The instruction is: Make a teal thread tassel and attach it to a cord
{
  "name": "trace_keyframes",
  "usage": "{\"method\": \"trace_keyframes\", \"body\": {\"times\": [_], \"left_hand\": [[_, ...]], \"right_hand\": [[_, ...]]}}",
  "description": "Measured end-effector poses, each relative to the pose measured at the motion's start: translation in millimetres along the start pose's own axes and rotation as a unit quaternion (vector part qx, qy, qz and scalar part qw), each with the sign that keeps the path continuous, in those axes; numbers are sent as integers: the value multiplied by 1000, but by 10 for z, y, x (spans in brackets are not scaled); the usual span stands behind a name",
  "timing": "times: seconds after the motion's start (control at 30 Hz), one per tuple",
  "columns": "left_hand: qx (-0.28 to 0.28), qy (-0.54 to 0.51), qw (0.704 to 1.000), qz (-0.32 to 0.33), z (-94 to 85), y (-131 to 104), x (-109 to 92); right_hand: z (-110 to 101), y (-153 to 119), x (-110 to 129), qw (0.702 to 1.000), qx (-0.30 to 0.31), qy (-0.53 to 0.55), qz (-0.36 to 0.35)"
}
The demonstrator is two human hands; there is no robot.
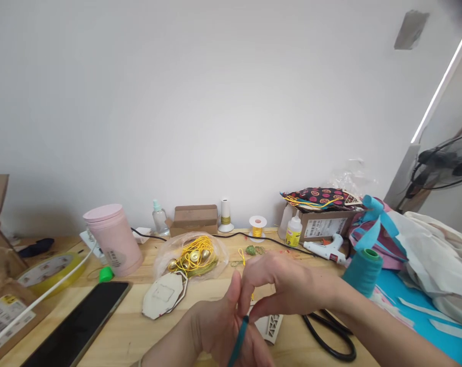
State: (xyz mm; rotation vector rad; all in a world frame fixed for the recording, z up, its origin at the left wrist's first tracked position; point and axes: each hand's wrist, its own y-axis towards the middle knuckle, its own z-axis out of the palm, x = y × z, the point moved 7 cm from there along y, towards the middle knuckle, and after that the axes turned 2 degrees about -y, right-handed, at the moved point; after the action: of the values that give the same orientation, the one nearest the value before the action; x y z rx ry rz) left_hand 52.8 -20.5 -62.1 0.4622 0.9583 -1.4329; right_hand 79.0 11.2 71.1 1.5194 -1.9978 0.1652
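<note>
My left hand (219, 329) is low in the middle, palm turned up and thumb raised, its fingers loosely curled. A narrow teal strip (237, 342) with a dark end lies against that palm, and the thing's exact kind is unclear. From the right, my right hand (276, 285) reaches over it. Its thumb and fingertips come together at the left palm, close to the strip's upper end; what they pinch is hidden. Behind the hands, a yellow cord loop (242, 256) shows. A pale cut-out lattice piece (271, 329) lies on the table beneath them, partly covered.
Left are a phone (78, 326), pink tumbler (114, 242) and yellow tape roll (47, 272). A plastic bag of yellow cords and gold bells (194, 255) lies behind octagonal pieces (164, 295). Right are a glue gun (326, 250), glue bottle (293, 232), teal thread cone (364, 272) and black cable (330, 336).
</note>
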Motion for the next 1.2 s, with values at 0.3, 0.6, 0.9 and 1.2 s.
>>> {"method": "trace_keyframes", "body": {"times": [0.3,0.6,0.9,1.2], "left_hand": [[-35,-10,998,-50,63,17,-4],[-36,6,997,-67,0,86,128],[-55,118,991,10,319,-80,-209],[-197,170,960,100,242,-237,-249]], "right_hand": [[43,-114,-54,1000,9,-20,11],[148,-213,82,988,-37,-150,9],[180,-497,203,952,-169,-254,20],[326,-633,317,953,-183,-243,-15]]}}
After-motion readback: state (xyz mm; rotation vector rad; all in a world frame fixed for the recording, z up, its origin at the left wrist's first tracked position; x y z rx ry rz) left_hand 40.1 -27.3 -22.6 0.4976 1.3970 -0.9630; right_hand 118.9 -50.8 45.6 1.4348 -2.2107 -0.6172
